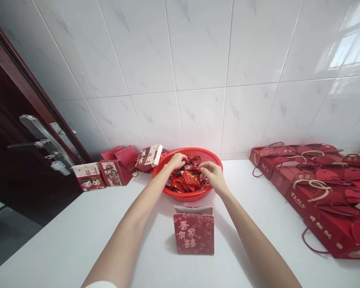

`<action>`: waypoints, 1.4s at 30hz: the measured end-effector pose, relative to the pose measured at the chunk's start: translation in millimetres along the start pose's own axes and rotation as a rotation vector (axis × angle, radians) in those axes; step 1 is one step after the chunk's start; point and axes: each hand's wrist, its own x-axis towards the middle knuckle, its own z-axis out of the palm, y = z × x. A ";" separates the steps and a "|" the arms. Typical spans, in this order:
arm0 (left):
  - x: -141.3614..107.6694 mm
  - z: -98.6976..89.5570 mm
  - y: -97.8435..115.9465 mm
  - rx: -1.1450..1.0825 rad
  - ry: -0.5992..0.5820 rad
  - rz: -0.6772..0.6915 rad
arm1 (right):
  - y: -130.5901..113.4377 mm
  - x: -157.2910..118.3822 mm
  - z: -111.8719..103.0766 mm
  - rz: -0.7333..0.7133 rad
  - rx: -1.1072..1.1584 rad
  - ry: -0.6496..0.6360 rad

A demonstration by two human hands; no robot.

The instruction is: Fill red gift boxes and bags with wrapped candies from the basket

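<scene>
A red plastic basket (187,197) holds a heap of red-wrapped candies (189,179). My left hand (177,161) reaches over its back left part, fingers closed on a small dark red wrapped candy (185,160). Over the right side of the heap is my right hand (212,174), its fingers bent and slightly apart, with nothing visible held; the fingertips are close to the candies. Between my forearms, in front of the basket, a red gift box (194,235) with pale Chinese characters stands upright, its top open.
Several red and cream boxes (90,177) stand at the left, one tilted box (148,157) against the basket. Rows of closed red gift boxes (306,192) with cord handles fill the right of the white table (63,236). Behind is a tiled wall (201,116); a dark door (15,100) is at left.
</scene>
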 end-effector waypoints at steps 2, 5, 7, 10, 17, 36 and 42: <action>-3.1 -5.1 0.6 -0.065 0.053 0.002 | -0.2 0.1 0.1 -0.004 -0.002 0.005; -10.1 -12.2 3.1 -0.151 0.136 -0.010 | 0.3 0.7 0.4 -0.012 -0.001 0.020; -15.3 -13.8 5.7 -0.237 0.159 0.005 | 1.0 1.2 0.6 -0.011 0.001 0.023; -22.6 -11.3 10.9 -0.540 0.138 0.027 | 1.0 1.6 0.6 -0.006 0.009 0.024; -40.4 -7.5 23.9 -0.963 0.100 0.107 | -6.2 0.6 1.3 0.046 0.079 0.035; -57.0 -1.7 41.8 -0.976 0.095 0.112 | -14.0 -0.6 2.9 0.032 0.281 0.046; -60.0 2.1 40.1 -0.970 0.106 0.127 | -11.2 -0.2 4.0 0.031 0.254 0.091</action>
